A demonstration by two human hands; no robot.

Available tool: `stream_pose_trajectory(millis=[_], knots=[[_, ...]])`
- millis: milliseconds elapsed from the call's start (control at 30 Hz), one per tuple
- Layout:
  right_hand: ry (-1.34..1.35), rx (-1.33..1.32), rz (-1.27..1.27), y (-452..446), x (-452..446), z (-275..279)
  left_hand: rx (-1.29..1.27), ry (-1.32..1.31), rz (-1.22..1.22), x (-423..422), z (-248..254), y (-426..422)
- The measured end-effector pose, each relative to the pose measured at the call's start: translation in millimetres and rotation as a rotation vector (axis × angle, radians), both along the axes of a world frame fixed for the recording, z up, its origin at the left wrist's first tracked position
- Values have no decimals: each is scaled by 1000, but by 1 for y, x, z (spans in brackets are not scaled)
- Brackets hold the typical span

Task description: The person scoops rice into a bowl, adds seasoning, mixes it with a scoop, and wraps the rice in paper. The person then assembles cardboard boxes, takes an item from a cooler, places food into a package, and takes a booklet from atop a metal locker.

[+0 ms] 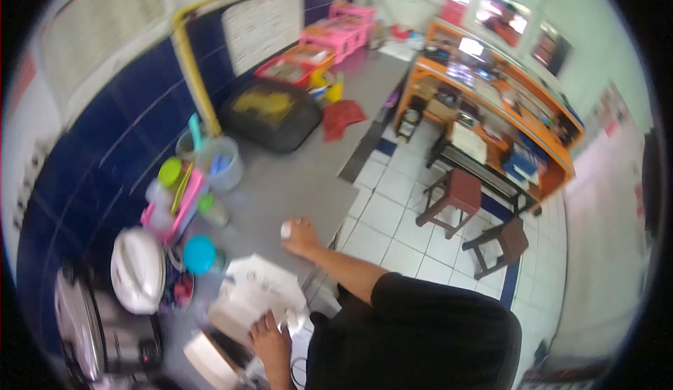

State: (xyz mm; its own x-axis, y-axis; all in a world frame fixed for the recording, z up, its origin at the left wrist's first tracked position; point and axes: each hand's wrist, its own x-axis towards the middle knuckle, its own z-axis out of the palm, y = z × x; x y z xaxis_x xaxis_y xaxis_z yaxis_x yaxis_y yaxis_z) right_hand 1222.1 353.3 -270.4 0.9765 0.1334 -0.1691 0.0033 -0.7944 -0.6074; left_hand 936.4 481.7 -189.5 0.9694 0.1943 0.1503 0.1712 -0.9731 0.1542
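My right hand point(303, 239) is closed around a small white object point(286, 231) near the grey counter's edge; blur hides its exact kind. My left hand point(270, 339) lies with fingers spread on the near side of an unfolded white cardboard box point(261, 285). Beside that hand is another open carton point(212, 360) with a dark inside. A container with a teal lid point(200, 254) stands just beyond the white box. Farther back is a jar with a green cap point(212, 209).
A rice cooker point(112, 334), a white lidded appliance point(138, 271), a pink basket point(184, 211) and a clear bucket point(219, 163) line the tiled wall. A black covered pan point(272, 115) sits farther along the counter. Brown stools point(456, 197) and an orange shelf desk point(491, 95) stand across the floor.
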Motion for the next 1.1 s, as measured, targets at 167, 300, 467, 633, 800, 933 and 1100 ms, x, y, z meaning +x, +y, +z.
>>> stream_pose_trajectory(millis=[167,300,467,633,800,933,1100], knots=[[-218,37,87,-36,2,-10,269,368,-25,6,-110,30],[-108,141,84,-70,-42,8,219,405,-49,34,-99,23],[893,279,381,-104,-96,-22,-87,189,-20,86,-70,-48],[785,686,-26,-101,-98,-19,-312,297,-13,118,-67,-106],[570,545,153,-96,-65,-64,-366,72,-24,113,-73,-88],[589,533,244,-89,-56,-70,179,-149,298,113,-58,-36],[713,534,152,-77,-58,-49,-245,196,614,98,-94,37]])
